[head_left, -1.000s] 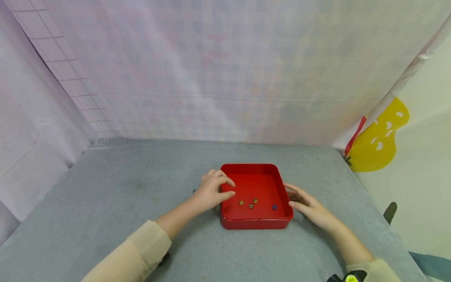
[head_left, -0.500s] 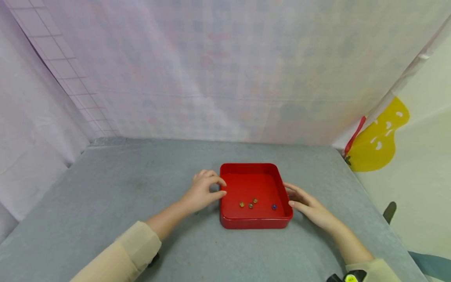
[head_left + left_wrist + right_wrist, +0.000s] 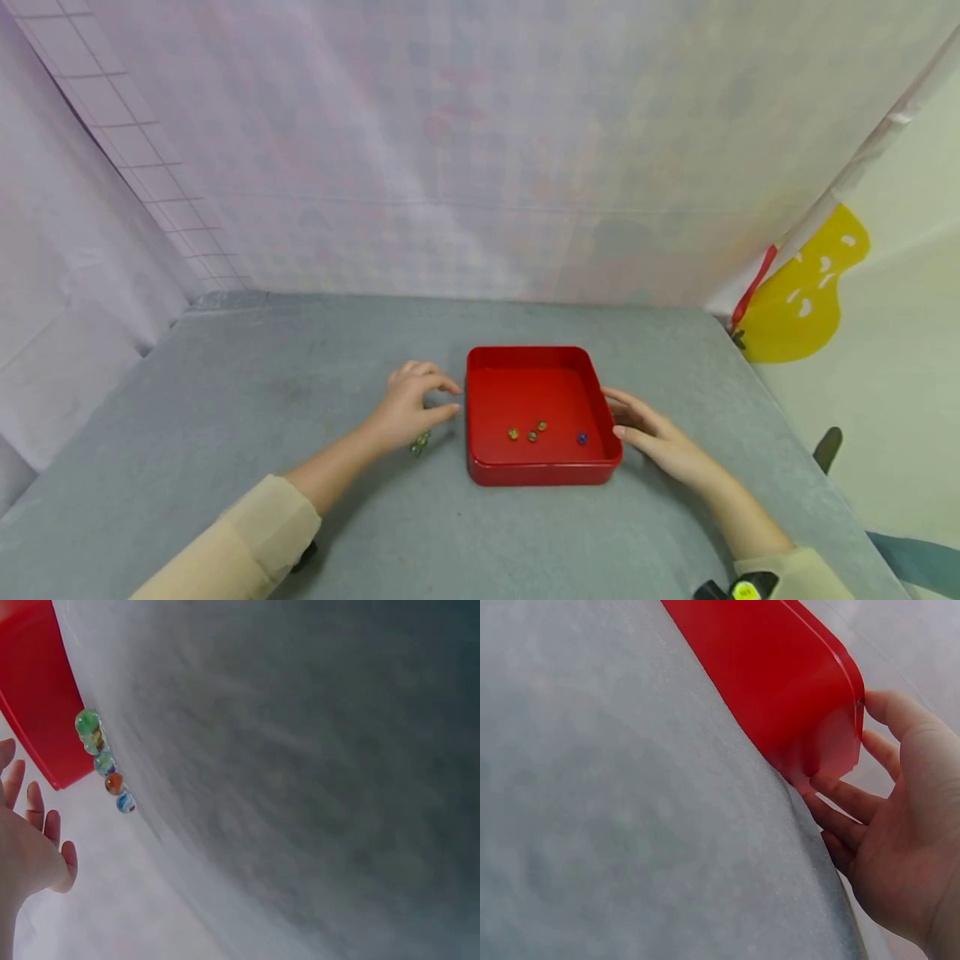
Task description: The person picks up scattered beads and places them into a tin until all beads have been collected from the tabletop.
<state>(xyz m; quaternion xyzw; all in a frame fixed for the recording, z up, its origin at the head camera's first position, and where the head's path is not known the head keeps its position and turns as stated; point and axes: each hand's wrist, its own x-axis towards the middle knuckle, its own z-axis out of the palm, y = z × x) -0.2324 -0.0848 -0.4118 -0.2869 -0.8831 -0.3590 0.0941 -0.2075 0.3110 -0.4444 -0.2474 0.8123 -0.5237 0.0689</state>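
A square red box (image 3: 543, 475) sits on the grey cloth, with a few yellowish glass marbles (image 3: 513, 434) and a blue marble (image 3: 582, 438) on its floor. Just left of it hovers my left hand (image 3: 408, 408), thumb and fingers apart, holding nothing. Beneath that hand, partly hidden by it in the head view, lie greenish marbles (image 3: 421, 443). The left wrist view shows them as a row beside the box: a green marble (image 3: 87, 721), an orange one (image 3: 114, 783), a blue-white one (image 3: 126, 802) and others. My right hand (image 3: 911, 825) touches the box's right wall with loosely spread fingertips.
Grey cloth (image 3: 225, 433) covers the table around the box. A pale sheet (image 3: 480, 167) hangs along the back edge, and more sheeting closes off both sides. A yellow printed shape (image 3: 802, 308) shows on the right-hand sheet.
My left hand has moved left from above the box to beside it, uncovering marbles on the cloth. A yellowish marble in the box shifted slightly. My right hand stays at the wall.
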